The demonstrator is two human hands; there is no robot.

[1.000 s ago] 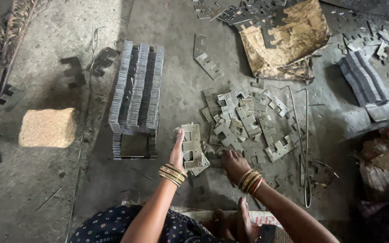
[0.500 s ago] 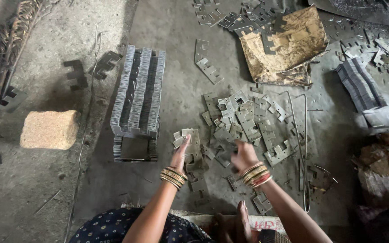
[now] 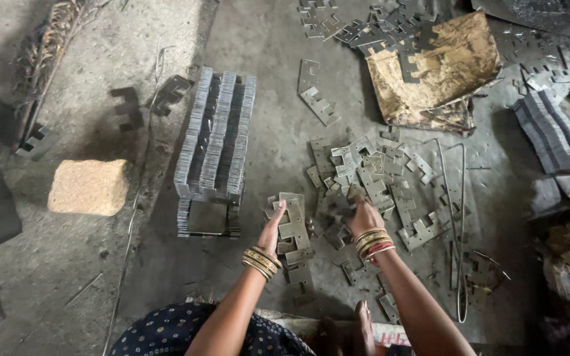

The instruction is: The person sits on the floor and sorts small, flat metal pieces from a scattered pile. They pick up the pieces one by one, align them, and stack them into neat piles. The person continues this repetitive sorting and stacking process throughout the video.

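Note:
I sit on a grey concrete floor. My left hand (image 3: 274, 224), gold bangles at the wrist, rests flat on a small pile of notched metal plates (image 3: 293, 227) lying on the floor. My right hand (image 3: 363, 214), also with bangles, reaches into a scattered heap of the same grey plates (image 3: 380, 184), its fingers curled down among them; whether it grips one is unclear. Left of my left hand stands a tall neat stack of plates on edge (image 3: 216, 142).
A tan stone block (image 3: 89, 186) lies at the left. A torn brown cardboard sheet (image 3: 440, 69) sits at the back with more plates around it. Another bundle of plates (image 3: 552, 132) lies at the right. Bent wire rods (image 3: 456, 217) run beside the heap.
My right hand has moved forward from near my lap into the loose heap. My left hand has stayed on the small pile, shifting slightly.

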